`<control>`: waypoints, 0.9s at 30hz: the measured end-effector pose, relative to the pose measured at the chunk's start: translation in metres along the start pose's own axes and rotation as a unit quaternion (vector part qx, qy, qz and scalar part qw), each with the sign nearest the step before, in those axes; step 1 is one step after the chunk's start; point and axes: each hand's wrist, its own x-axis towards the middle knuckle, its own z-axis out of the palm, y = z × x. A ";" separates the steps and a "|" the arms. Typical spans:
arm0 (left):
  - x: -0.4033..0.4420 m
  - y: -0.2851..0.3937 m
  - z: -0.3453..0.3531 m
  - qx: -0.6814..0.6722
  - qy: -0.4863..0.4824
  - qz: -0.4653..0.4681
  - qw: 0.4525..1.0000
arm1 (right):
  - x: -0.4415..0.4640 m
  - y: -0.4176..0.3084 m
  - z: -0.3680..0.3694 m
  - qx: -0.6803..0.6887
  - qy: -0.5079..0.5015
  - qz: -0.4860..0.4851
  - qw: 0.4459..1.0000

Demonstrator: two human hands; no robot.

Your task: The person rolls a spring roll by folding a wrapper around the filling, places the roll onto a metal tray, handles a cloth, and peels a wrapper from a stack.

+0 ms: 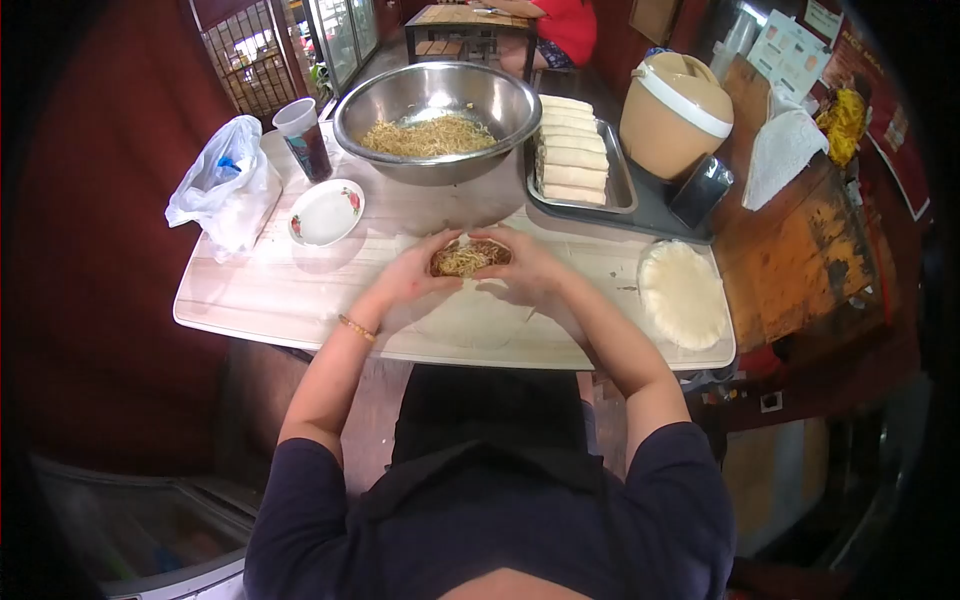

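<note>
Even, curved hands keep the filling mound compact

The left hand (415, 270) and right hand (530, 268) curve around opposite ends of a brown-and-yellow mound of shredded filling (467, 261), grasping it between them. It sits low at the near-middle of the pale wood-grain table (390, 335); whether a wrapper lies beneath is hard to tell.

Doing this well probably calls for equal, gentle pressure from both sides, with the fingertips tucking in stray strands so the mound stays tight and even in thickness. Squeezing hard could push filling out through the gap at the front. The finished-looking pale cylindrical rolls (572, 150) in the rectangular metal tray (622, 180) offer a handy guide for length.
</note>
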 end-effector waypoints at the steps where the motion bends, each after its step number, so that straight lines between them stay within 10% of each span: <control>1: 0.001 0.000 0.004 -0.009 0.004 0.011 1.000 | -0.001 0.002 0.001 -0.053 0.020 -0.040 0.998; 9: 0.010 -0.006 0.016 -0.065 -0.009 -0.040 0.997 | -0.009 -0.005 0.003 -0.085 0.063 -0.065 0.992; 18: -0.018 -0.023 -0.036 -0.050 0.192 -0.007 0.980 | 0.000 -0.010 -0.041 0.006 0.283 -0.090 0.955; 27: 0.017 -0.020 -0.020 -0.085 0.194 -0.007 0.977 | 0.005 -0.040 -0.016 -0.072 0.134 -0.178 0.972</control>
